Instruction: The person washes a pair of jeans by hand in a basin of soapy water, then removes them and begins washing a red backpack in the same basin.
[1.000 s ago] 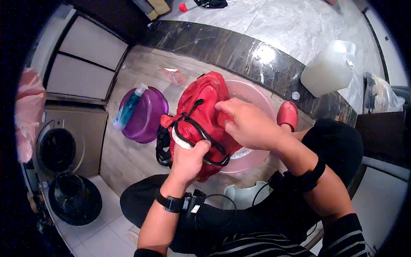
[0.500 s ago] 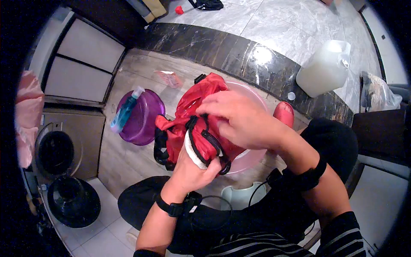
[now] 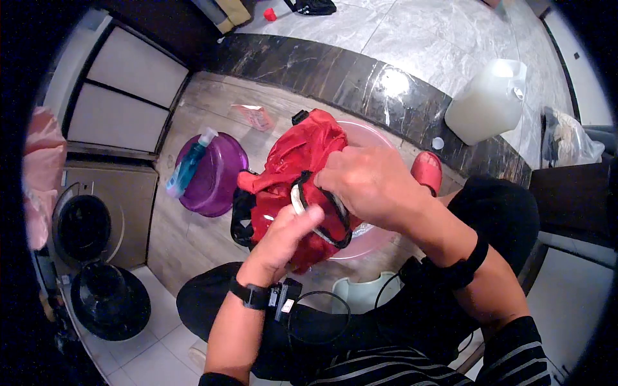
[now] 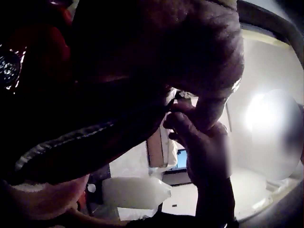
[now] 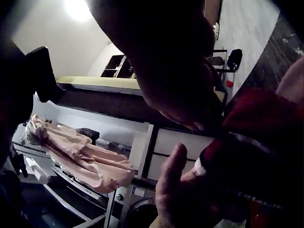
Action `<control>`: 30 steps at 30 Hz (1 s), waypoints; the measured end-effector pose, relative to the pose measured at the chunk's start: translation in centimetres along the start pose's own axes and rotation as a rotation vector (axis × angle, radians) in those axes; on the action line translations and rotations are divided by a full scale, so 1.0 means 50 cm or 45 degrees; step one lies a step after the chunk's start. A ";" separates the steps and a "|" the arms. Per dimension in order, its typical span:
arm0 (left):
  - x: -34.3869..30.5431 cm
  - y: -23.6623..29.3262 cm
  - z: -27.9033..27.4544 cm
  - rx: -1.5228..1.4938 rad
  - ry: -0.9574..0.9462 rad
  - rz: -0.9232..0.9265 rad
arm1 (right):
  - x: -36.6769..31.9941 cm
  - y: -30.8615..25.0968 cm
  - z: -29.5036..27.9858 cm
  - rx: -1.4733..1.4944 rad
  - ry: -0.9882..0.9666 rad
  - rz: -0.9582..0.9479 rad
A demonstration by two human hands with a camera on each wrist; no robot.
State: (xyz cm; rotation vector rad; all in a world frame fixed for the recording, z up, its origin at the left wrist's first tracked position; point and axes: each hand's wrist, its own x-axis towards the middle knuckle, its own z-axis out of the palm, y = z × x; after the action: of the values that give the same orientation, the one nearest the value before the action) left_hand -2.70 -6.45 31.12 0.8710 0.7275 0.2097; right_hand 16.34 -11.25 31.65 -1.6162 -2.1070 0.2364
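Note:
A wet-looking red backpack (image 3: 302, 145) with black zip edging and a strip of white lining is held over a pink basin (image 3: 380, 132). My left hand (image 3: 283, 235) holds the near left side of its zipped opening, thumb raised and fingers partly hidden by the fabric. At the opposite side of that opening, my right hand (image 3: 370, 183) has its fingers curled and pinches the zip edge. In the left wrist view the toothed zip (image 4: 66, 142) stretches toward the right hand's fingertips. The right wrist view shows the left thumb (image 5: 173, 164) standing up beside the dark edge.
A purple basin (image 3: 225, 183) with a blue liquid bottle (image 3: 187, 170) across it sits left of the backpack. A red-and-white packet (image 3: 256, 118) lies behind. A whitish jug (image 3: 486, 103) stands on the dark stone step's far right, and a pale stool (image 3: 364, 293) is near my legs.
My right hand has come from the backpack's upper right side to the zipped opening and pinches its edge. The left hand shifted along the opening, its thumb now lifted.

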 end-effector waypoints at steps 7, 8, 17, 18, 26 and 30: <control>0.052 -0.023 -0.031 -0.240 0.336 0.240 | -0.005 -0.015 0.012 -0.028 0.032 -0.023; 0.054 -0.015 -0.032 -0.263 0.365 0.312 | -0.006 -0.014 0.013 -0.032 0.020 -0.038; 0.026 0.099 -0.117 -0.696 0.072 0.450 | -0.092 -0.029 0.128 -0.160 -0.525 -0.010; 0.024 0.100 -0.116 -0.701 0.099 0.452 | -0.092 -0.030 0.137 -0.161 -0.499 -0.033; 0.016 0.096 -0.106 -0.752 0.106 0.417 | -0.056 -0.034 0.068 -0.017 -0.795 0.184; 0.010 0.082 -0.089 -0.520 0.093 0.340 | -0.011 0.002 0.027 0.331 -0.085 0.284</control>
State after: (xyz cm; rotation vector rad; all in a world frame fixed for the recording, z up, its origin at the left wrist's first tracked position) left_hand -4.77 -0.85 32.10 0.5684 0.6049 0.6087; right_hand 15.90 -11.58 30.29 -1.7007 -1.8502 0.6184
